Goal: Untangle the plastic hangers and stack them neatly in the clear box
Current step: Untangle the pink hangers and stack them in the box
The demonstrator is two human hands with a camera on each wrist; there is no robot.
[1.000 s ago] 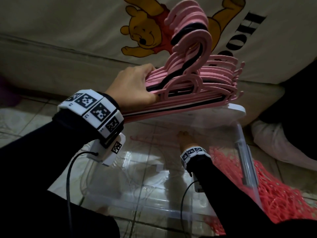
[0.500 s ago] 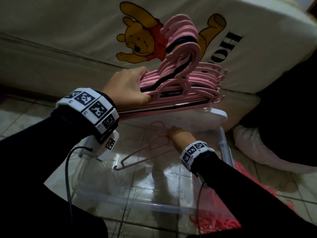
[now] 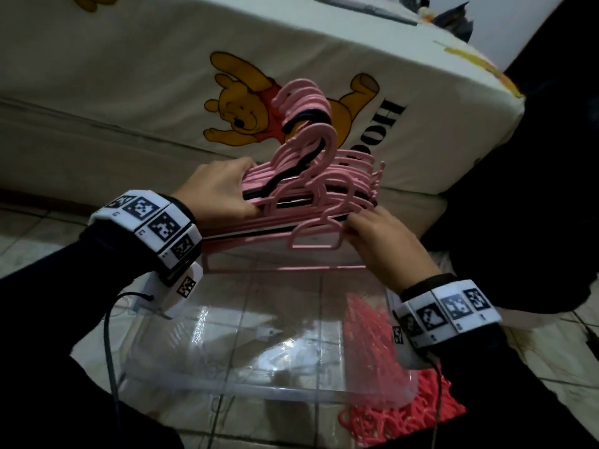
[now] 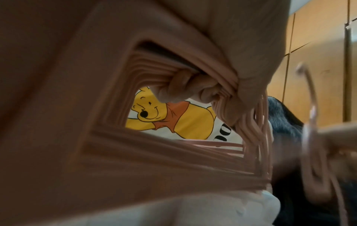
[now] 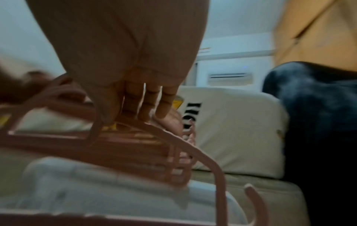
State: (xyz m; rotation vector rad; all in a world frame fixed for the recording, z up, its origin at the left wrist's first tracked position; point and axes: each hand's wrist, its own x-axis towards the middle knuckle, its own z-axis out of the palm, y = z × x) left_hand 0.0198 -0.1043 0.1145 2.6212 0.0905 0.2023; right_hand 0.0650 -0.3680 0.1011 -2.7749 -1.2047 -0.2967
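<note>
My left hand grips a thick stack of pink hangers, with a black one among them, held above the clear box. In the left wrist view my fingers curl through the stack's shoulders. My right hand pinches a single pink hanger at its right shoulder and holds it against the front of the stack. The right wrist view shows those fingers on top of the hanger and the thumb behind. The box holds no hangers that I can see.
A mattress in a cartoon-bear sheet stands right behind the hangers. A red mesh bag lies on the tiled floor at the box's right end. A dark mass of cloth fills the right side.
My right hand has lifted a single pink hanger out of the box and brought it up against the stack. The left hand has kept its grip on the stack.
</note>
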